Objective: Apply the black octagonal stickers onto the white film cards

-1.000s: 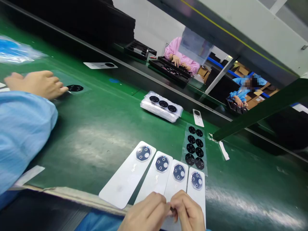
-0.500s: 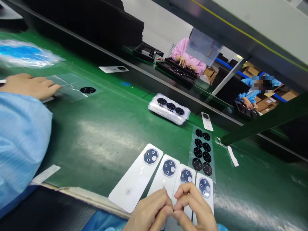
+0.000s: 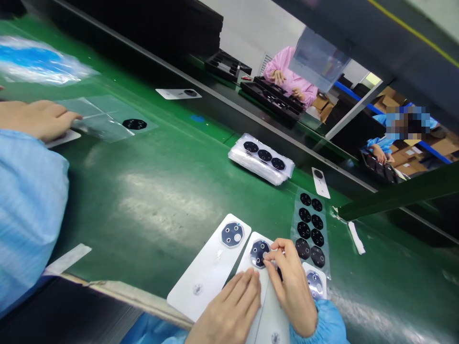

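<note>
1. The camera disc (image 3: 258,253) is sitting at the top of the second white back cover (image 3: 244,266). This cover is lying in the row on the green worktop (image 3: 161,191), right in front of the person.
2. The right hand (image 3: 294,291) is pressing on that disc with its grip narrow, thumb and forefinger drawn close. I cannot tell whether anything thin is caught between them.
3. The left hand (image 3: 229,310) is lying flat and open on the same cover, steadying it.
4. A moment ago both hands were pinching together low at the near edge. Now they are parting, and the right is reaching forward to the disc, so the fingerwork seems to be giving way to work on the cover itself.
5. The first cover (image 3: 208,277) is lying untouched alongside, and the last cover (image 3: 315,286) is peeking out past the right wrist.
6. A sheet of black discs (image 3: 310,229) is lying just beyond, and a bagged stack (image 3: 263,162) farther off.
7. At the left, a co-worker's hand (image 3: 36,119) is resting on a clear film (image 3: 103,119).
</note>
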{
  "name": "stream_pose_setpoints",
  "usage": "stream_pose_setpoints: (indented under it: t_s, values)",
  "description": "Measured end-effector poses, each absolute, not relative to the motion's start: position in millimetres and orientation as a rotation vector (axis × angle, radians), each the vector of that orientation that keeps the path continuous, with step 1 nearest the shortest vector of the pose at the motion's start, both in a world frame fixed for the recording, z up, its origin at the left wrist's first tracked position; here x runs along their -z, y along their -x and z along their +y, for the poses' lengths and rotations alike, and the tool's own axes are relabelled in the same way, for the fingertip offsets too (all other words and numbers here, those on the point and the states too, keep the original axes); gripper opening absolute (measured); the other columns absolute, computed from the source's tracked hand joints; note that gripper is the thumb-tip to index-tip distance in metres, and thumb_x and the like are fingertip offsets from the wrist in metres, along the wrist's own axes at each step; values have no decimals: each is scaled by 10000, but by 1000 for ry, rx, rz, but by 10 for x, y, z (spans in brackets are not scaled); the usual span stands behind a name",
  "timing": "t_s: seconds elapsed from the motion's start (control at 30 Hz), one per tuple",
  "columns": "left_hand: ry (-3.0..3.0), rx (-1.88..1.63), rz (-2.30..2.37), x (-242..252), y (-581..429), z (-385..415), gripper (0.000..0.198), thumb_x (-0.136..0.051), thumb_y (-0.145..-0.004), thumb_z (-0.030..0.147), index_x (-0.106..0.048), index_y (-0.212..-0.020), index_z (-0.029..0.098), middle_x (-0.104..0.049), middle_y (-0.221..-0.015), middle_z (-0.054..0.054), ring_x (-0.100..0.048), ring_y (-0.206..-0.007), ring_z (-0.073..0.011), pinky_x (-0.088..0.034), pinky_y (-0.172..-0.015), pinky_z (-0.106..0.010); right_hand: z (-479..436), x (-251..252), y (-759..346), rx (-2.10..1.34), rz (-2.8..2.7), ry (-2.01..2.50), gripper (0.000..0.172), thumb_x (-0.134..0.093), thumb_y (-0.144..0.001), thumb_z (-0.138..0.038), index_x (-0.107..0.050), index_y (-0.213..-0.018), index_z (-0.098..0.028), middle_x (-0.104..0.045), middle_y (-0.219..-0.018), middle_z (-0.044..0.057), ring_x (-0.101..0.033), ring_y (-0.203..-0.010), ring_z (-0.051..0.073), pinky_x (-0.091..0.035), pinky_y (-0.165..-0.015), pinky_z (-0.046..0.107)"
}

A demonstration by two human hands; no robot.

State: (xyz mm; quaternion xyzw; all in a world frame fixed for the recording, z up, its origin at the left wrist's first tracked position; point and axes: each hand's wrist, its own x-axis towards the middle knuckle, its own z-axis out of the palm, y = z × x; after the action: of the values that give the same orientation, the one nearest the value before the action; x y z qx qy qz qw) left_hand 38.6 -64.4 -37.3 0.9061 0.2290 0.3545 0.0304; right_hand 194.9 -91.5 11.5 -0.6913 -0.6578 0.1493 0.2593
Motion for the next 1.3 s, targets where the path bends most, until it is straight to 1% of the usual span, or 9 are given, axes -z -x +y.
stream_pose_setpoints:
  t_s: [0.1,0.23,0.43,0.57,0.67,0.8,1.03,1.2,1.3]
  values:
    - [-2821,-1068,687,365,-390,-645,385,-257,-937,64,-634,-1000,110,-689,-1078,-59,-607,-1042,-177,-394,-963,-308,-925,-117,-1899,-353,-1821,1882,179,-348,-922,-90,-495,-922,-193,-432,-1050,97,-514,-950,209,-471,-781,358]
    - [-2848,-1039,663,333,-377,-634,412,-235,-923,49,-633,-1005,117,-692,-1067,-52,-606,-1037,-173,-378,-970,-301,-872,-75,-1832,-297,-1790,1912,185,-360,-916,-98,-508,-862,-194,-461,-957,82,-507,-865,212,-455,-711,362]
    - [-2887,-939,692,318,-381,-655,411,-233,-908,47,-627,-1007,104,-682,-1083,-80,-606,-1047,-198,-381,-966,-325,-777,-92,-1947,-494,-1410,1976,182,-468,-910,-214,-533,-740,-202,-465,-868,29,-513,-785,170,-447,-695,310]
    - [-2898,-948,694,334,-395,-670,401,-247,-888,30,-613,-1042,91,-675,-1087,-94,-596,-1063,-201,-376,-972,-334,-850,-167,-1949,-384,-1427,2005,157,-449,-923,-242,-536,-797,-205,-447,-931,52,-497,-874,199,-442,-715,327]
    - [-2888,-970,704,339,-399,-670,400,-244,-890,37,-617,-1023,92,-677,-1078,-98,-596,-1058,-205,-372,-971,-341,-907,-165,-1862,-320,-1598,2008,148,-416,-926,-182,-532,-835,-204,-427,-983,72,-476,-939,221,-437,-752,355]
    - [-2880,-971,695,328,-396,-664,396,-242,-908,63,-615,-1033,113,-686,-1058,-63,-604,-1033,-198,-372,-966,-332,-877,-98,-1774,-225,-1736,1985,180,-388,-914,-120,-528,-831,-196,-454,-961,77,-479,-905,223,-433,-744,372]
    - [-2909,-909,713,291,-405,-674,342,-285,-879,42,-607,-974,107,-671,-1067,-102,-606,-1026,-208,-378,-955,-341,-796,-126,-1895,-362,-1435,2032,187,-470,-905,-216,-533,-730,-203,-461,-876,36,-508,-813,185,-451,-709,325]
    - [-2898,-975,747,296,-432,-682,389,-243,-877,26,-619,-943,99,-688,-1028,-97,-625,-988,-212,-381,-946,-343,-851,-159,-1857,-209,-1520,2030,136,-459,-918,-221,-548,-816,-210,-451,-953,66,-493,-916,222,-435,-743,348]
    - [-2877,-999,761,311,-447,-683,413,-223,-890,36,-625,-962,96,-695,-1024,-92,-625,-987,-211,-372,-953,-341,-884,-87,-1810,-58,-1727,2022,158,-435,-914,-157,-561,-834,-208,-469,-973,77,-490,-887,224,-427,-724,357]
